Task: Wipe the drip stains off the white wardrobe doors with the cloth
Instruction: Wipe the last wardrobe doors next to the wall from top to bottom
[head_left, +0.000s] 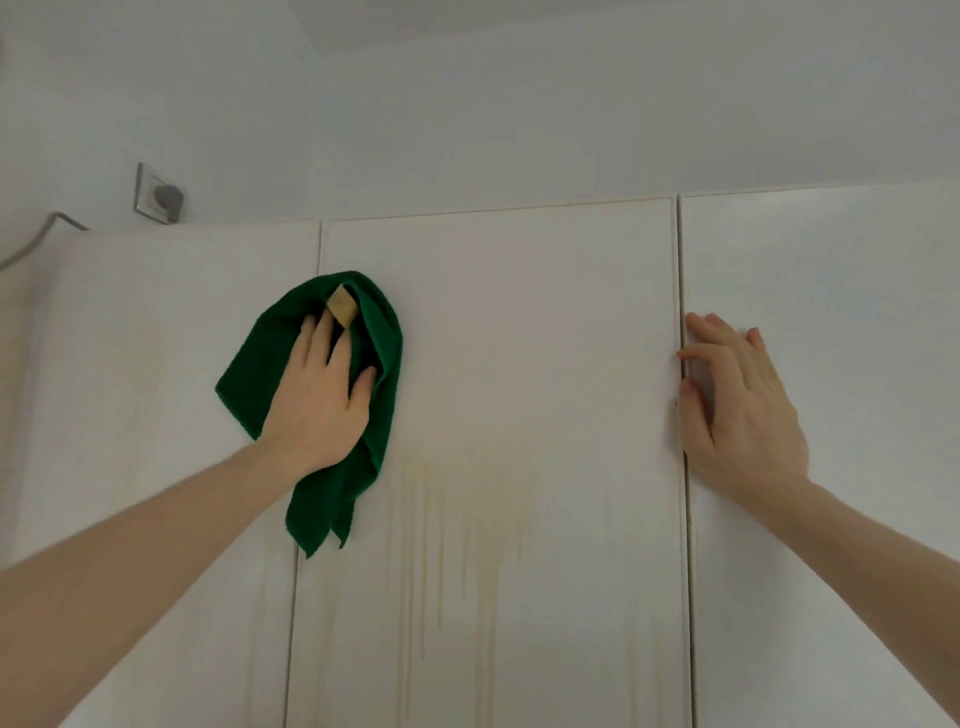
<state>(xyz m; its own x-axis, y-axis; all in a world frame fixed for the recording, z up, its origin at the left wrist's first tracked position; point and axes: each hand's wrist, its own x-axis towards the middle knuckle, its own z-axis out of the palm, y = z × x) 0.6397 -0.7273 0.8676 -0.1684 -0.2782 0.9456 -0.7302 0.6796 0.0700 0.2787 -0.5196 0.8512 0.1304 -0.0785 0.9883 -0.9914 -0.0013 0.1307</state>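
Observation:
A dark green cloth (260, 364) with a tan label lies flat against the white wardrobe, over the seam between the left door (156, 338) and the middle door (519, 338). My left hand (317, 395) presses on it with straight, spread fingers. Yellowish drip stains (457, 530) run down the middle door below and to the right of the cloth. Fainter streaks show low on the left door. My right hand (743, 410) rests flat on the right door (831, 364), fingertips at the seam with the middle door.
Above the wardrobe is a white wall with a wall socket (158, 193) at upper left. A grey cable (31, 241) runs along the wardrobe's top left corner. The ceiling shows at the top.

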